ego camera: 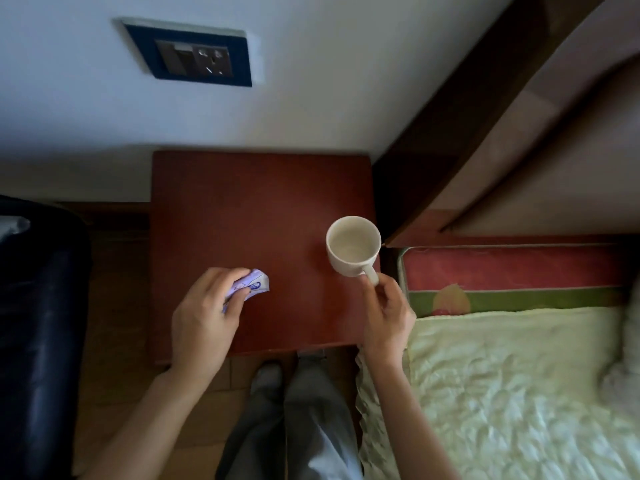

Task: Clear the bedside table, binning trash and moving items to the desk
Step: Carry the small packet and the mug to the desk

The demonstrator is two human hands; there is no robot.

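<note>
Left hand (202, 306) grips crumpled wrapper (254, 284), light and soft, at table (242, 202) front. Right hand (388, 313) pinches mug (353, 247) handle, rigid, breakable, likely empty, near table's right edge.

Bare forearms (no sleeves showing), grey trousers (304, 427), and a grey sock (266, 375).

White mug (353, 245) sitting upright, looking empty, at right edge of red-brown bedside table (249, 209). Crumpled white-and-purple wrapper (254, 285) lying near front-left.
</note>
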